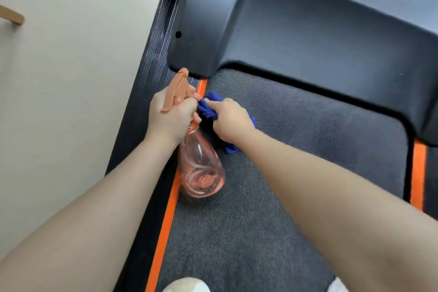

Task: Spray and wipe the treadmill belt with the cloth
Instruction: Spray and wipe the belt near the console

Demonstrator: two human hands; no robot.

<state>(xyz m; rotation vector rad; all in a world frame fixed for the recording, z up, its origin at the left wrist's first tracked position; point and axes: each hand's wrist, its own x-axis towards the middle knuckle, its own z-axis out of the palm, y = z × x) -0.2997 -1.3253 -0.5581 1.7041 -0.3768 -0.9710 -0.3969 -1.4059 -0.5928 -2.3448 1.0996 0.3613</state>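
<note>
the left hand curls round the neck of the spray bottle, fingers wrapped at the orange trigger head, so the bottle hangs from the grip. its long axis runs from the head, up near the motor cover, down and toward the person, with the clear body tipped over the left edge of the belt and above the orange strip. the nozzle points away, toward the cover; whether a finger is on the trigger cannot be told.

the right hand is bunched on the blue cloth, fingers curled into it, pressing it down on the belt at the front left corner. the cloth shows past the hand on both sides, one end touching or nearly touching the left hand's fingers, another fold poking out under the wrist.

the relation that matters: the cloth sits just right of the bottle head, and nearly all the belt lies to the right of and nearer than the cloth. so the wiping hand is the one closer to the uncleaned run, and the likely stroke is rightward across the belt's width or back toward the person, away from the bottle. the bottle, crowding the cloth, probably needs to lift clear or stay left over the side rail. a darker patch to the right may be damp, though this is unsure.
</note>
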